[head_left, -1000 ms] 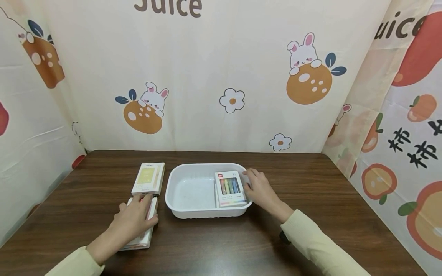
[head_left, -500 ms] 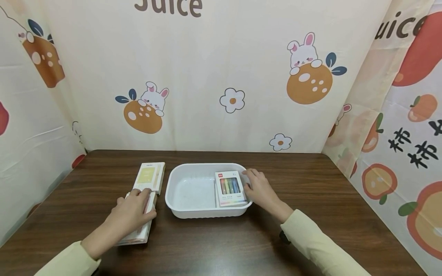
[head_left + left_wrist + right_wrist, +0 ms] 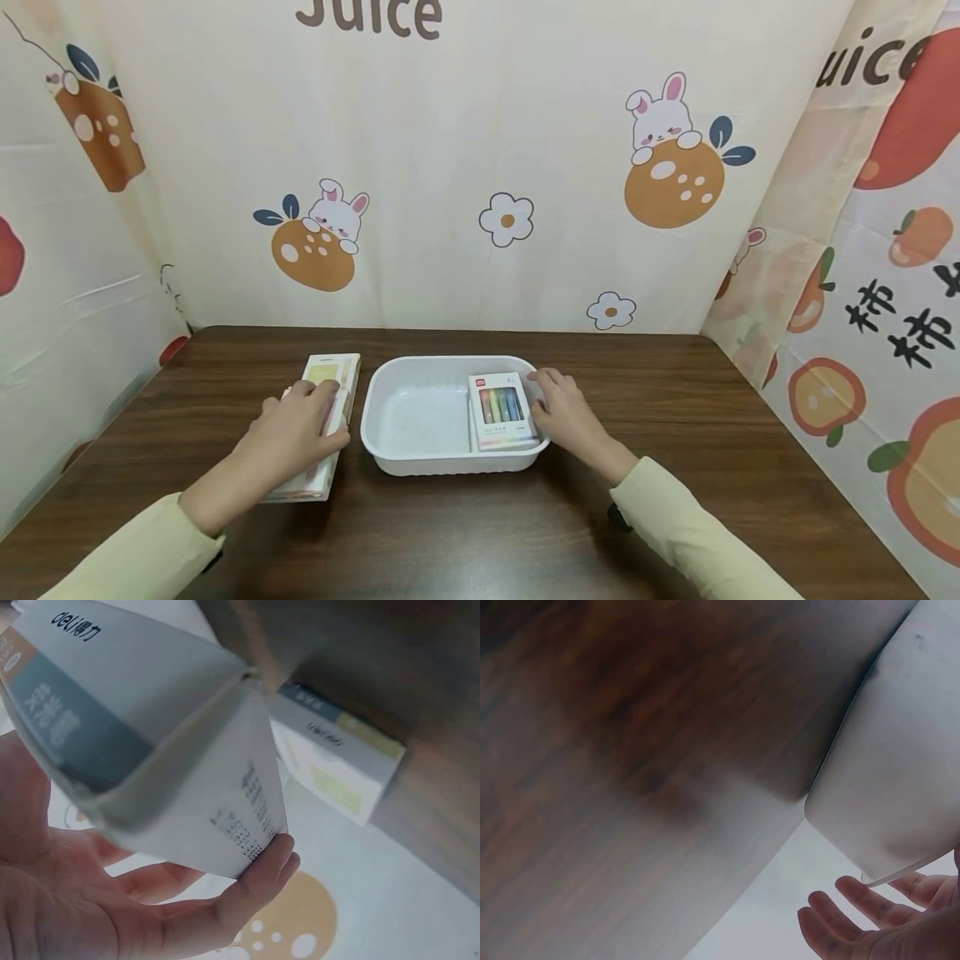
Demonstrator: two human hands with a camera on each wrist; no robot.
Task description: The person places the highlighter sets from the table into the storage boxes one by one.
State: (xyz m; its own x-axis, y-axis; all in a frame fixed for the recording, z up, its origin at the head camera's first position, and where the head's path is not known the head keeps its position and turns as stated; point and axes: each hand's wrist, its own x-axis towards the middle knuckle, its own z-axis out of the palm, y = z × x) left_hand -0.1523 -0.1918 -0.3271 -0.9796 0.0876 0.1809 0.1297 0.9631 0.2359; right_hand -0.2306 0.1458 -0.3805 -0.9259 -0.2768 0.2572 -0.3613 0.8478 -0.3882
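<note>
My left hand [image 3: 288, 429] grips a white highlighter box [image 3: 187, 765] from above, thumb on its right side and fingers around the other side. In the left wrist view the box is tilted, printed end toward the camera. Just behind it a second white box [image 3: 330, 757] with a yellow-green panel stands on the table, partly covered in the head view. My right hand [image 3: 570, 414] holds the right rim of a white plastic tray [image 3: 420, 465]. Inside the tray's right side lies a white box [image 3: 501, 408] whose window shows several coloured pens, above another white box's edge.
The brown wooden table [image 3: 465, 542] ends at a cream curtain [image 3: 450, 275] with printed rabbits and fruit. Printed cloth [image 3: 847, 333] also hangs along the right side. The left part of the tray shows its bare floor.
My left hand has lifted the highlighter box from its place nearest me and moved it forward, so that it now overlaps the box behind. My right hand and the tray have stayed put.
</note>
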